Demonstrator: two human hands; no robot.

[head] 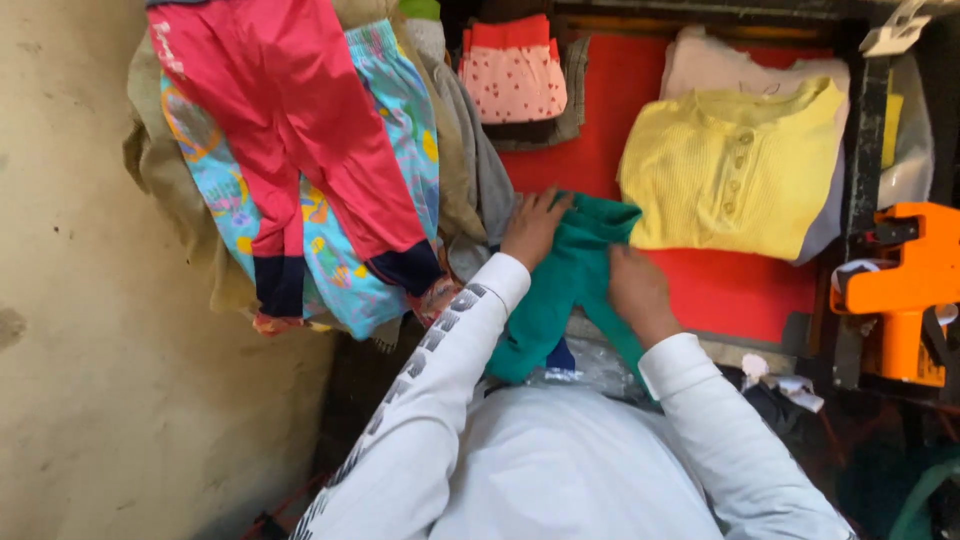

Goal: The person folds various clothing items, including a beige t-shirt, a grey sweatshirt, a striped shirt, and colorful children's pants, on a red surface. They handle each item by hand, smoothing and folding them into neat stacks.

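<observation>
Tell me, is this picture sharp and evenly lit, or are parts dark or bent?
Head view: soft daylight, mostly sharp; the folded yellow knit shirt is brightly lit, the lower right corner beside the orange plastic tool falls into shadow; slight blur on the left hand and right hand pressing the green cloth garment; wide-lens bending at edges.

A folded yellow shirt lies far right; red trousers hang left; an orange tool sits right.

Clear plastic package under the green garment, small white tag at top right
</observation>
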